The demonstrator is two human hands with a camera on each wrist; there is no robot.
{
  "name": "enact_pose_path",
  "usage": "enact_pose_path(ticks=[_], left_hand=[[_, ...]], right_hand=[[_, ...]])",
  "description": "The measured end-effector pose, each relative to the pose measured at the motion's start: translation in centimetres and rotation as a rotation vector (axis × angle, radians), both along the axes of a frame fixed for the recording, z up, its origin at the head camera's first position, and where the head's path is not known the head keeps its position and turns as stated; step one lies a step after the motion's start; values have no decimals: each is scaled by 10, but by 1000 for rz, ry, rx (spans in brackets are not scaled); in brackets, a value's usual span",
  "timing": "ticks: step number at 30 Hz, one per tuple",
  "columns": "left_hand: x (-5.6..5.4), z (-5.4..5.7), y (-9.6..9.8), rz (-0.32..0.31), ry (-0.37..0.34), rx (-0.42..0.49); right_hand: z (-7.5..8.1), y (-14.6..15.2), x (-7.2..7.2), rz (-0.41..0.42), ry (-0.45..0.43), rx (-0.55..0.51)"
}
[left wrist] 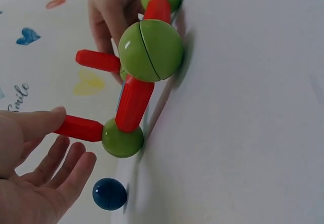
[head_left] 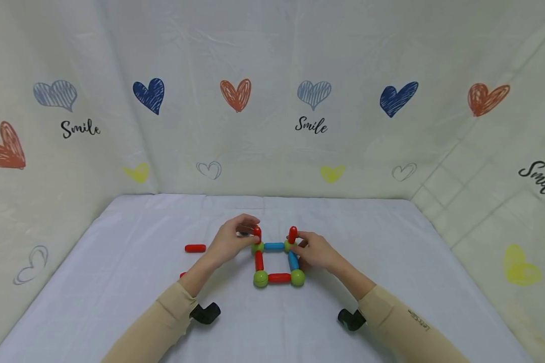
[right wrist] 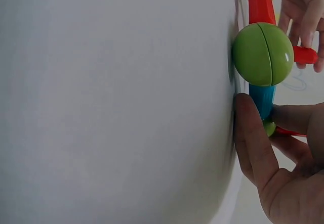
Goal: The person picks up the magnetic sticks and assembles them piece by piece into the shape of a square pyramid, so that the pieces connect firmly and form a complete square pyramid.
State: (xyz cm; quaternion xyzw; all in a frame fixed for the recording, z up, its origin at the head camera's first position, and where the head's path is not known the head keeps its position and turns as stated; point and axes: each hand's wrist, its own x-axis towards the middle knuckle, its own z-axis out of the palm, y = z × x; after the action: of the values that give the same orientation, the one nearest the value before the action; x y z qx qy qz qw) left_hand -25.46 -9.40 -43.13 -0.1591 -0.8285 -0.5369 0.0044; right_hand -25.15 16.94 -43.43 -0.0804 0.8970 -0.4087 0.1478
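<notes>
A four-sided frame of balls and rods (head_left: 279, 278) is observed on the white-covered bench (head_left: 390, 277), between the two hands. Four green balls (head_left: 261, 278) are counted, one per corner, joined by two red rods (near and left sides) and two blue rods (head_left: 274, 246) (far and right sides). Two further red rods are stood on the far corners, one per ball. The left upright rod (left wrist: 81, 128) is pinched near its top by the left hand (head_left: 230, 239), the remaining fingers being spread below the grip. The far right green ball (head_left: 288, 246) is grasped by the right hand (head_left: 317, 250), and the right upright rod (head_left: 292, 234) is touched by a fingertip. One loose red rod (head_left: 195, 248) is seen lying left of the left hand; one more red tip (head_left: 182, 275) is mostly hidden by the left forearm. One blue ball (left wrist: 109, 193) is noted on the bench, apart from the frame, beyond its far left corner. Two black devices (head_left: 205, 313) are seen, one at each wrist.
</notes>
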Motion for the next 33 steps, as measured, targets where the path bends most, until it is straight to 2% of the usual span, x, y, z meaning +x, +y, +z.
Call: enact_pose_path(ticks=[4,8,16,23,26,33], left_hand=[[2,0,-7,0,-3,-7],[5,1,-16,-28,-18,-27],[16,1,-33,-98,-25,-70],[26,0,-46,-112,-51,-113],[29,1,-52,-115,-65,-141],[35,0,-71,-138,-77,-206]], right_hand=[[0,0,-1,0,-5,-12],[1,3,0,1,-15,-32],[4,11,4,24,33,9],[3,16,8,25,30,22],[2,17,9,45,31,35],[2,22,7,127,61,-10]])
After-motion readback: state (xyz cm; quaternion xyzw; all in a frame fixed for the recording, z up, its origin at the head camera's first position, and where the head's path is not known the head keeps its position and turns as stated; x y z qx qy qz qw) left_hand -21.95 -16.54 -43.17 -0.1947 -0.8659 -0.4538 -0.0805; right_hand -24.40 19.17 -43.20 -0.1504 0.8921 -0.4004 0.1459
